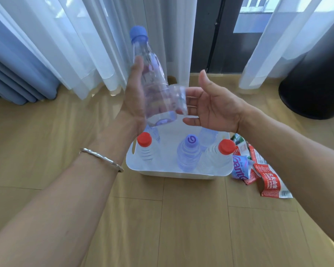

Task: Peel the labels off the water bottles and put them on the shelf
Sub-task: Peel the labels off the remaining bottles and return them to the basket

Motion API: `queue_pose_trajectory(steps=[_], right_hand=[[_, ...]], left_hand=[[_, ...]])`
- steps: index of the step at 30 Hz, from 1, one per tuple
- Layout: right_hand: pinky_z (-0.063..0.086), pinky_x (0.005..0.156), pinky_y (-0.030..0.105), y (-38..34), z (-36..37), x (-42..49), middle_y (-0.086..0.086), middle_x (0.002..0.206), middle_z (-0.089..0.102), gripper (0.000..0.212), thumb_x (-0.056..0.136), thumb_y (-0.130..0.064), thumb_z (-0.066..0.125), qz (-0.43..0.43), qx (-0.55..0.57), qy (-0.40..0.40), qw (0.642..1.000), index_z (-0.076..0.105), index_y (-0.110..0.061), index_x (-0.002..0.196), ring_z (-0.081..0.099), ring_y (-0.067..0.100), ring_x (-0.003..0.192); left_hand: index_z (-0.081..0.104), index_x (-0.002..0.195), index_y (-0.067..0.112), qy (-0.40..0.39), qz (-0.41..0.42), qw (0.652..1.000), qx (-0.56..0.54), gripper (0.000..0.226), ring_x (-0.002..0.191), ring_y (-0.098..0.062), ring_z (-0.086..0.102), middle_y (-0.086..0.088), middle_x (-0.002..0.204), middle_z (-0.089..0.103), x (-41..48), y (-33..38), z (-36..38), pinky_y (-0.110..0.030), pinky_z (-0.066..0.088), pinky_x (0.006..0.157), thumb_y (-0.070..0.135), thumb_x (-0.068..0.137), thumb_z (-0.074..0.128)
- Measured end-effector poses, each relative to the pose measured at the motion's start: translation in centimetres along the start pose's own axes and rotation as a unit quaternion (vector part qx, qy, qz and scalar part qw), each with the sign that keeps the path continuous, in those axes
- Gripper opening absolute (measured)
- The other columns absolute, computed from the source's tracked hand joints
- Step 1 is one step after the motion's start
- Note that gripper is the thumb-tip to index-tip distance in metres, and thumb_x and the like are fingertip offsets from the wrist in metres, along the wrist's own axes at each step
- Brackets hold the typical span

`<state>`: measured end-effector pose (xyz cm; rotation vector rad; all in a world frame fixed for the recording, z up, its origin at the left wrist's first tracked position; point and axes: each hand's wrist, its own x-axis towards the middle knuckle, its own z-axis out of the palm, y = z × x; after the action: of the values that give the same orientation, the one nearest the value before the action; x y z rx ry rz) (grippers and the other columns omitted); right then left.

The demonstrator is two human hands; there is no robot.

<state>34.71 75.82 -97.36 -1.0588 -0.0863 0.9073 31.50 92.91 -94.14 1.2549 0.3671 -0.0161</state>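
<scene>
A clear, label-free water bottle (pixel 152 83) with a blue cap is held tilted above the basket, cap pointing up and away from me. My left hand (pixel 133 101) grips its body from the left, thumb across the front. My right hand (pixel 214 105) is spread open at the bottle's lower right, fingertips at its blurred base. Below stands a white basket (pixel 181 173) with several label-free bottles: a red-capped one (pixel 145 147) on the left, a purple-capped one (pixel 188 153) in the middle, another red-capped one (pixel 220 153) on the right.
Peeled labels (pixel 258 166), red and blue, lie crumpled on the wooden floor to the right of the basket. A black round container (pixel 316 83) stands at the far right. White sheer curtains (pixel 85 45) hang along the window behind. No shelf is in view.
</scene>
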Motion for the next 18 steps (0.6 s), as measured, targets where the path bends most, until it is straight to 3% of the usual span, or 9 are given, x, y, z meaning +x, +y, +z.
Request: queue_pose_trajectory(steps=[3,6,8,10,12,16,18], right_hand=[[0.050,0.077,0.030,-0.1,0.1,0.1,0.001,0.095,0.064,0.052,0.084,-0.060,0.041,-0.010,-0.022,-0.010,1.000,0.068,-0.019,0.100,0.060,0.014,0.085],[0.051,0.073,0.024,0.0,0.6,0.4,0.000,0.090,0.063,0.038,0.077,-0.051,0.064,-0.004,-0.093,-0.006,0.996,0.067,-0.020,0.098,0.059,0.011,0.080],[0.048,0.073,0.026,0.1,1.0,0.6,0.001,0.089,0.066,0.013,0.082,-0.036,0.070,-0.013,-0.151,-0.009,0.988,0.070,-0.023,0.083,0.060,0.013,0.080],[0.046,0.071,0.028,0.0,1.5,0.8,0.009,0.099,0.065,0.025,0.086,-0.023,0.066,-0.028,-0.165,-0.005,0.986,0.064,-0.024,0.061,0.062,0.014,0.075],[0.049,0.066,0.028,-0.2,1.7,0.8,0.017,0.104,0.056,0.028,0.083,-0.015,0.068,-0.037,-0.156,0.009,0.987,0.056,-0.021,0.058,0.060,0.017,0.071],[0.050,0.074,0.037,-0.4,1.9,0.5,0.003,0.069,0.050,0.030,0.089,-0.007,0.065,-0.054,-0.198,0.069,0.976,0.046,-0.016,0.068,0.056,0.012,0.061],[0.052,0.076,0.040,-0.3,2.4,0.5,0.003,0.067,0.048,0.029,0.089,-0.009,0.066,-0.062,-0.223,0.088,0.969,0.045,-0.015,0.070,0.056,0.011,0.059]], left_hand=[[0.059,0.096,0.025,-0.007,0.003,1.000,0.028,0.037,0.065,-0.019,0.068,-0.007,0.078,0.061,0.0,-0.2,0.0,-0.031,0.056,0.051,0.052,0.098,0.034],[0.055,0.120,0.020,-0.019,0.010,0.998,0.056,0.045,0.070,-0.020,0.068,-0.007,0.085,0.060,0.1,-0.4,0.0,-0.037,0.057,0.055,0.053,0.097,0.036],[0.049,0.128,0.018,-0.024,0.032,0.994,0.106,0.050,0.072,-0.019,0.071,-0.004,0.085,0.061,0.2,-0.5,0.0,-0.041,0.059,0.059,0.053,0.093,0.047],[0.042,0.129,0.015,-0.019,0.041,0.990,0.133,0.064,0.079,-0.023,0.071,-0.005,0.094,0.063,0.2,-0.7,0.1,-0.044,0.059,0.059,0.048,0.080,0.068],[0.035,0.130,0.014,-0.018,0.032,0.990,0.134,0.073,0.081,-0.024,0.071,-0.008,0.106,0.062,0.4,-0.8,0.0,-0.046,0.060,0.061,0.033,0.075,0.079],[0.041,0.127,0.009,-0.020,0.039,0.993,0.113,0.063,0.086,-0.025,0.071,-0.011,0.110,0.061,0.7,-0.9,-0.5,-0.044,0.060,0.064,0.020,0.077,0.078],[0.050,0.122,0.006,-0.015,0.050,0.992,0.119,0.062,0.091,-0.025,0.069,-0.015,0.110,0.059,0.9,-0.9,-0.9,-0.044,0.060,0.066,0.024,0.071,0.080]])
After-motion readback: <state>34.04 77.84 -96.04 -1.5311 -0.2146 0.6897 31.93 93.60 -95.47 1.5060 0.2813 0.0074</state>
